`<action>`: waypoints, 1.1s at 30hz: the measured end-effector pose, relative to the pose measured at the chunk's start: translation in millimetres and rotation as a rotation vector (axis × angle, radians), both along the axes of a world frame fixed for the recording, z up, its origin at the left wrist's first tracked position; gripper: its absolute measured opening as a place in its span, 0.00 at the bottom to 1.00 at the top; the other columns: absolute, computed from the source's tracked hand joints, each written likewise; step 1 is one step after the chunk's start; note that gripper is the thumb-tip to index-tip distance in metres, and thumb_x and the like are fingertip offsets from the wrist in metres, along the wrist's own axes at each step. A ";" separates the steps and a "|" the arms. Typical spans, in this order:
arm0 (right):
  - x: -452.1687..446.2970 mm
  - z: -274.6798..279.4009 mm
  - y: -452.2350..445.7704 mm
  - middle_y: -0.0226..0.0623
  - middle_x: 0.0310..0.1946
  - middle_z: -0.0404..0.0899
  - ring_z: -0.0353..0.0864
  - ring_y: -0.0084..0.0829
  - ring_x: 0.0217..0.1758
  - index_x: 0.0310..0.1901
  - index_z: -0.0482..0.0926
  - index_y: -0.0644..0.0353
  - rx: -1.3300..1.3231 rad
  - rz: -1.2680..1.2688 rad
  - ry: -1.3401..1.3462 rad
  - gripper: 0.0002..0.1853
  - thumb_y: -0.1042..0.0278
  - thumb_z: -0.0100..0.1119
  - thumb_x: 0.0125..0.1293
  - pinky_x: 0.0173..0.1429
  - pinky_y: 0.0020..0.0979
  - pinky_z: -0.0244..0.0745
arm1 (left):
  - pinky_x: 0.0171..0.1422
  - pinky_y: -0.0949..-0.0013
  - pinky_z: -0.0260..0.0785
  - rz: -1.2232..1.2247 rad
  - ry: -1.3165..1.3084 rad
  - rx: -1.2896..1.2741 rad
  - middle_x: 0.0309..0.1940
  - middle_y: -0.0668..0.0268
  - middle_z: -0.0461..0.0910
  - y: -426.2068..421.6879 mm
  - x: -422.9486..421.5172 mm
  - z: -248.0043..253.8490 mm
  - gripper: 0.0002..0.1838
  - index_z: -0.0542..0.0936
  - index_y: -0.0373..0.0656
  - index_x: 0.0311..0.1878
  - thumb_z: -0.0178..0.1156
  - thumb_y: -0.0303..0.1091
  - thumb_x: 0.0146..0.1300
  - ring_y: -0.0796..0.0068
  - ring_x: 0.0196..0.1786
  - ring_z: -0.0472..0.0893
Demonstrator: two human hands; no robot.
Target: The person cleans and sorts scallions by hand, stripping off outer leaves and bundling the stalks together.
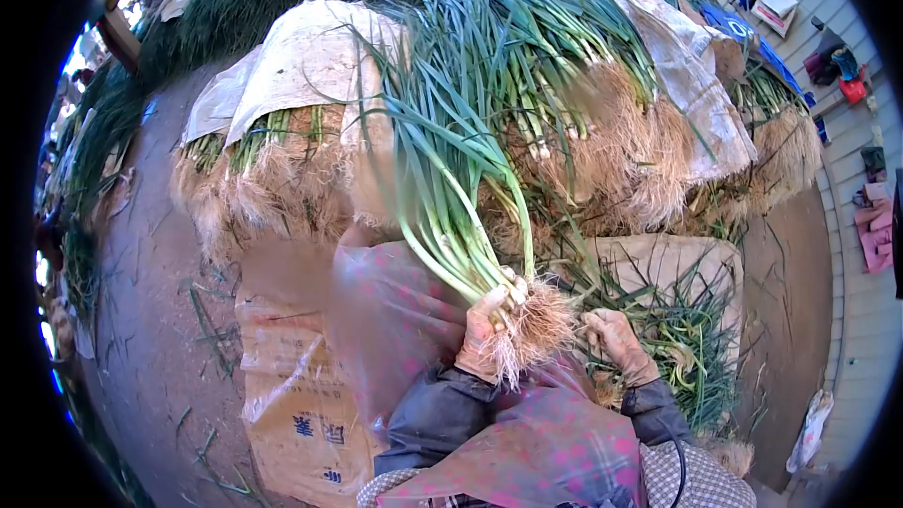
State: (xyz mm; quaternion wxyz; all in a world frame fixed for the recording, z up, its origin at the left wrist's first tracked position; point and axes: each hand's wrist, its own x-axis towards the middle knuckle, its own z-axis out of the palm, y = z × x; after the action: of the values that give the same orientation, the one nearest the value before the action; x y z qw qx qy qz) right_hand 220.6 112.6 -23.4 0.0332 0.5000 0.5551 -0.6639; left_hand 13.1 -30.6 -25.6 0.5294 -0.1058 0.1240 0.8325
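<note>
While left hand (483, 334) grips scallions (461, 216), sack (306, 386) reads 尿素.

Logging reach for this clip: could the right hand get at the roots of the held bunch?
Likely yes: the right hand is close beside the roots, no sacking between them, while the left hand grips the bunch.

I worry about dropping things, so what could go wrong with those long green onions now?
A few stalks might slip out, since only the left hand holds the bunch of green onions, low down by the roots. The long leaves could snag or bend, because they reach over the pile beyond. And anything dropped near the right hand might get lost among the loose leaves.
</note>
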 end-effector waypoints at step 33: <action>-32.6 -20.7 42.1 0.46 0.39 0.84 0.82 0.48 0.45 0.39 0.83 0.62 0.733 1.127 -0.693 0.19 0.52 0.55 0.65 0.49 0.43 0.76 | 0.53 0.69 0.72 -0.238 0.207 -0.191 0.39 0.58 0.79 -28.6 10.7 38.8 0.15 0.75 0.34 0.50 0.55 0.30 0.61 0.69 0.43 0.79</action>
State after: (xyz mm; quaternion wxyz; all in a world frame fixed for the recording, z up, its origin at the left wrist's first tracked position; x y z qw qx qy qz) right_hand 188.0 154.7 -44.1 0.3719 0.2998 0.8697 -0.1242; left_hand 23.7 -59.2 13.2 0.5963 -0.0542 0.2680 0.7547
